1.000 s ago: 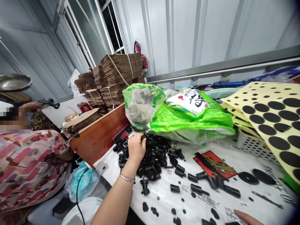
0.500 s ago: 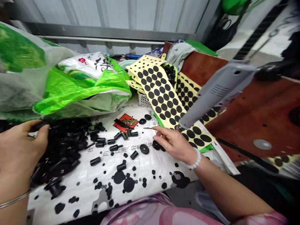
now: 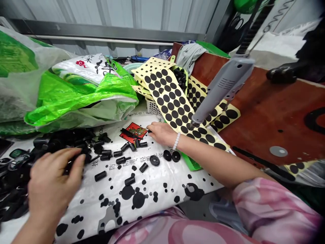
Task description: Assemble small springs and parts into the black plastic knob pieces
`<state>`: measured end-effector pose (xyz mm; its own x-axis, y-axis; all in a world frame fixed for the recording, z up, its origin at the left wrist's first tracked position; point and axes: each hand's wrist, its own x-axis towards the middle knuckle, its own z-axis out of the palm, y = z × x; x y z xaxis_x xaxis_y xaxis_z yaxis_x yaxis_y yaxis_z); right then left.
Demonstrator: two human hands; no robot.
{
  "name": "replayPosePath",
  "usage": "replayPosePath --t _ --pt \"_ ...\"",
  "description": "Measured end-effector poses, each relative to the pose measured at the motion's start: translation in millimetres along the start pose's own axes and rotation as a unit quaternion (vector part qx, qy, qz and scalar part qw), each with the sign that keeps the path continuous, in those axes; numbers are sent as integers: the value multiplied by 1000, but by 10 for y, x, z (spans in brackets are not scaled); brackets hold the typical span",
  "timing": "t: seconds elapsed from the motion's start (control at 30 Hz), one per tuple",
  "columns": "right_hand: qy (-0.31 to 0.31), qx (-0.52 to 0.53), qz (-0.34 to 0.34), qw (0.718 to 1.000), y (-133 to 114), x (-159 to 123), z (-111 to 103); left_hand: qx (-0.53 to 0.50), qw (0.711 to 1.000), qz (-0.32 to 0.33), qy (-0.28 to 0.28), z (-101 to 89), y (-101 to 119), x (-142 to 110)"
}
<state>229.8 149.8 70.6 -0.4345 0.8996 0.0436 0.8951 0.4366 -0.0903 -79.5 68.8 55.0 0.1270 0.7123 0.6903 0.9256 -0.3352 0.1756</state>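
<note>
Black heap (image 3: 73, 137): at 9 o'clock, taking the loose cylinders (image 3: 118, 154) as hub; large and jumbled, so much looks left to handle
Cylinders so far: spread on the white sheet (image 3: 157, 183), most on their sides; whether any is finished I cannot tell
Discs (image 3: 176, 156): three near 3 o'clock, apart from the cylinders, apparently unfitted
Left hand (image 3: 54, 179): towards 8 o'clock, over the heap, thumb and fingers parted; contact unclear
Right hand (image 3: 161, 133): at 2 o'clock, just beside the red card (image 3: 127, 137), fingertips drawn in at a dark bit (image 3: 149, 131); I cannot tell if they grip it
Grey driver (image 3: 215, 96): also at 2 o'clock, farther out, in neither hand
Since half a second ago: the right hand has reached nearer the card, uncovering two discs; the slim metal tool there no longer shows; the left hand has moved nearer the cylinders, thumb past the heap
</note>
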Motion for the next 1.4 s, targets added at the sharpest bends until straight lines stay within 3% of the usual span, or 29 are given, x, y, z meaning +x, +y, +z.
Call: replayPosePath --t 0.13,0.33,0.6,0.77,0.9,1.17,1.4 --pt "-52 -9 -36 998 -217 236 86 -21 998 48 -19 79 384 -181" --pt "-94 -25 -21 995 -324 406 174 -65 994 57 -64 142 449 -332" --pt "-41 -15 -6 999 -169 -109 -71 -67 993 64 -69 187 478 -261" --pt "-45 -40 0 998 -92 -387 20 -17 987 103 -126 329 558 -203" --pt "-37 -51 0 998 -8 -430 35 6 980 111 -167 407 579 -166" --pt "3 -78 53 996 326 -440 -142 1 980 130 -150 406 606 -63" --pt "-13 -96 9 995 322 -309 44 -22 977 143 -154 484 700 -14"
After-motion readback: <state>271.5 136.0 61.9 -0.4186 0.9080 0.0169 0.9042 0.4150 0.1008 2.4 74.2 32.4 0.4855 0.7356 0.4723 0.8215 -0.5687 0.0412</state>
